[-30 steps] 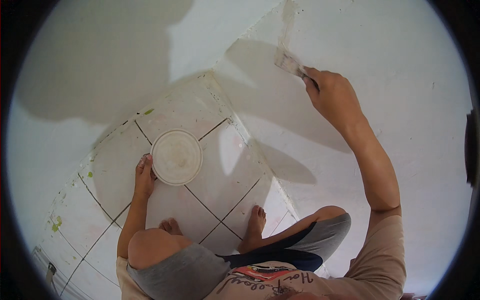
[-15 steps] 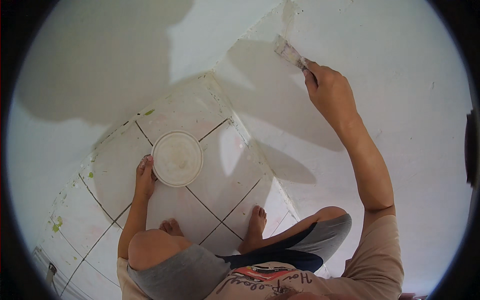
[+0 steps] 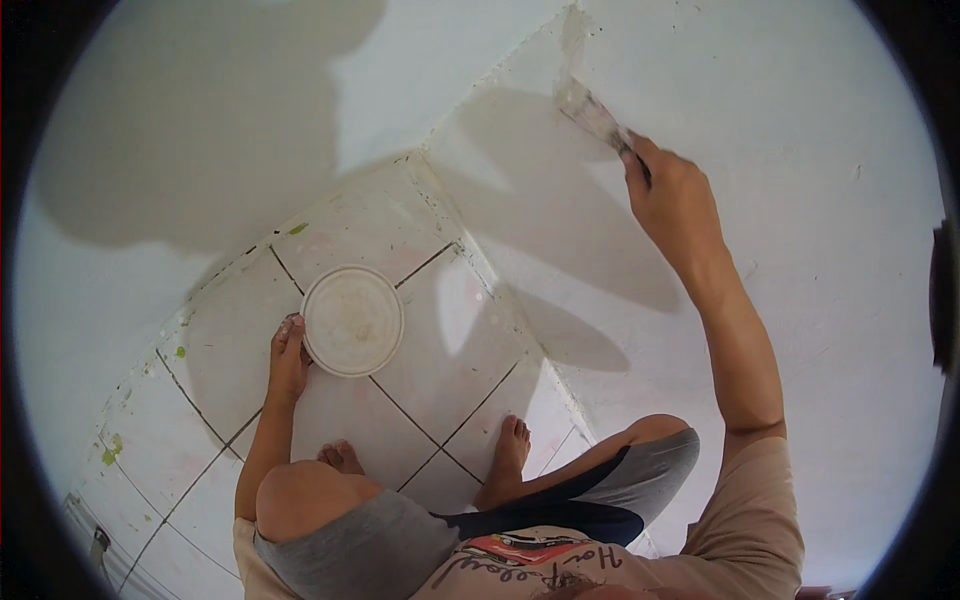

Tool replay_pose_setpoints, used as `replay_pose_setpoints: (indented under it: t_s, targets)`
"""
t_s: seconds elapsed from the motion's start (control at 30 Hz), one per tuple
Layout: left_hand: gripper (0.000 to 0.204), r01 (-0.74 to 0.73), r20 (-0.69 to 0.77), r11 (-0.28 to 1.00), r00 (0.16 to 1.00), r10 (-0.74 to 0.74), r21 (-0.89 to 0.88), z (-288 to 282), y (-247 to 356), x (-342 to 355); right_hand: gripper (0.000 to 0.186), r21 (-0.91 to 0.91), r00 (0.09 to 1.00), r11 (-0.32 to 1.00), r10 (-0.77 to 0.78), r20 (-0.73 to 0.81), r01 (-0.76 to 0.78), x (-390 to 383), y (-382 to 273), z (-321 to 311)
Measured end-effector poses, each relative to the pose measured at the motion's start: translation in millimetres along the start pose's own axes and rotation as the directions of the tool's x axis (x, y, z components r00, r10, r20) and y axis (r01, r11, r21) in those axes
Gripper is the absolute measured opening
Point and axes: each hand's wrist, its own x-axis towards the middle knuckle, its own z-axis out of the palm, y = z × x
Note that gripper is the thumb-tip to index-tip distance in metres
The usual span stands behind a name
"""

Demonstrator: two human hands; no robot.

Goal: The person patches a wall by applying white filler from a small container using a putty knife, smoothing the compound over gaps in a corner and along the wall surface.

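Note:
In my right hand [image 3: 677, 195] is a putty knife [image 3: 590, 108], gripped by its dark handle. Its smeared blade meets the white wall near the corner, below a damp-looking vertical streak [image 3: 574, 45]. My left hand [image 3: 288, 362] pinches the left rim of a round off-white lid [image 3: 352, 320], held level over the tiled floor. A thin, pale smear covers part of the lid's top. Whitish residue shows on the left fingertips.
Two white walls meet at a corner ahead, over pale floor tiles [image 3: 420, 375] with dark joints. Green paint flecks [image 3: 112, 449] spot the floor's left side. My bare feet and bent knees are close below. A dark object [image 3: 942, 297] is at the far right edge.
My right hand and the putty knife have shifted slightly right and down along the wall. My left hand and the lid are almost where they were.

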Motion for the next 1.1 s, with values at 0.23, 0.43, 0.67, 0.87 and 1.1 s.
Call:
replay_pose_setpoints:
  t_s: [0.23,0.43,0.67,0.87,1.1]
  targets:
    - [0.028,0.037,0.006,0.998,0.999,-0.037,0.058,-9,0,4,0.023,0.114,0.99,0.991,-0.057,-0.127,0.071,15,-2,-2]
    - [0.027,0.014,-0.004,0.999,1.0,-0.014,0.034,-15,-9,5,0.024,0.041,0.994,0.998,0.056,-0.092,-0.052,2,3,5]
    - [0.027,0.04,-0.003,0.999,0.999,-0.04,0.028,-4,2,0,0.028,0.166,0.991,0.985,0.07,-0.116,-0.05,10,-14,3]
    - [0.028,0.028,-0.02,0.998,0.999,-0.027,0.064,5,8,-3,0.022,0.497,0.95,0.833,0.309,-0.052,-0.244,23,-26,40]
    - [0.028,0.037,0.022,0.998,0.999,-0.038,0.042,-11,-5,5,0.023,0.759,0.857,0.498,0.494,0.148,-0.419,-10,-54,101]
